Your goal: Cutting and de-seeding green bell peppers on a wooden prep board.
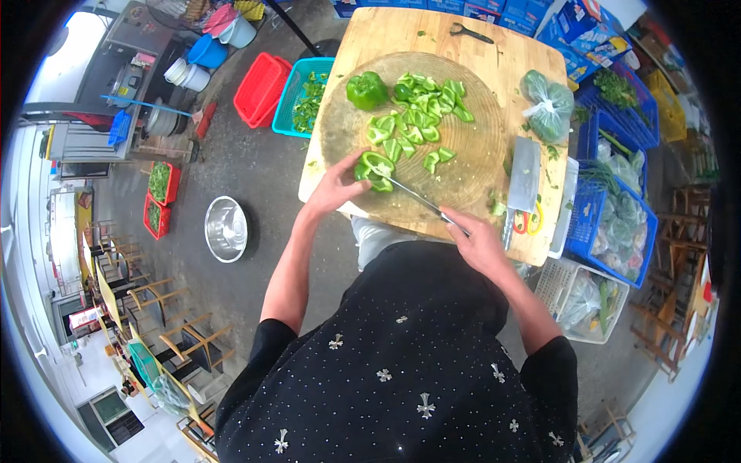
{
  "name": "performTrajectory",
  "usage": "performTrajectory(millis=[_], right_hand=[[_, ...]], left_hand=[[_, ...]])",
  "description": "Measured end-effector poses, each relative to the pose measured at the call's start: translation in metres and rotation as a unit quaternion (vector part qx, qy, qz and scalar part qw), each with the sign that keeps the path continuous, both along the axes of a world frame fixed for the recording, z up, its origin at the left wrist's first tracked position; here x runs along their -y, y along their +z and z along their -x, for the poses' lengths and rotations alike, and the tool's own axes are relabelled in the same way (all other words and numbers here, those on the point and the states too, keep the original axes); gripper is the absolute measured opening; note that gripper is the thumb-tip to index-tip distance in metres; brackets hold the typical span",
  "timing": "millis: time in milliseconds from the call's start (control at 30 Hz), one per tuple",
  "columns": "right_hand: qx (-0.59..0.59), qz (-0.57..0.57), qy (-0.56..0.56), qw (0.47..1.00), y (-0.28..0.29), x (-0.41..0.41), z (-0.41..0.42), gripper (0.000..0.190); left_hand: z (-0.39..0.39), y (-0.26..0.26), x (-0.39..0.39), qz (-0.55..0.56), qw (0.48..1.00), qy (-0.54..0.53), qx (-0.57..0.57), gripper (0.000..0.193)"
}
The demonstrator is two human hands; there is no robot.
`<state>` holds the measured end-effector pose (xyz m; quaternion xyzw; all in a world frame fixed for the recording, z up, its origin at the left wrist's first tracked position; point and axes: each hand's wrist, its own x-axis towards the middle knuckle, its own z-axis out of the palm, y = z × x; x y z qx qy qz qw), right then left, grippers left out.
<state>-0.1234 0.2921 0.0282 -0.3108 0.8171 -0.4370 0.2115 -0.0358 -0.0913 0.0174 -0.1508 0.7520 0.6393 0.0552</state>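
My left hand steadies a cut-open green bell pepper at the near left of a round wooden chopping block, thumb and fingers on its side. In my right hand is a narrow knife, its tip at the pepper's pale core. Beyond them lie several cut green pepper pieces, and one whole green bell pepper sits at the block's far left. To the right, a cleaver rests on the wooden table by scissors with red and yellow handles.
A peeler and a tied plastic bag of green vegetables are on the table. Left of it stand a teal basket holding green pieces and a red basket. A steel bowl is on the floor; blue crates stand right.
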Motion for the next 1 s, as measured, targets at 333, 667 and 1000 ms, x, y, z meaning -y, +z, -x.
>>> performTrajectory(millis=[333, 667, 1000], right_hand=[[0.037, -0.024, 0.007, 0.999, 0.044, -0.016, 0.004, 0.04], [0.074, 0.036, -0.046, 0.996, 0.05, 0.012, -0.019, 0.044], [-0.006, 0.012, -0.009, 1.0, 0.027, 0.011, -0.018, 0.042]], left_hand=[[-0.008, 0.004, -0.027, 0.037, 0.998, -0.02, -0.047, 0.092], [-0.018, -0.015, -0.06, 0.061, 0.991, 0.097, -0.074, 0.097], [-0.019, -0.003, -0.058, 0.078, 0.991, 0.107, -0.034, 0.103]])
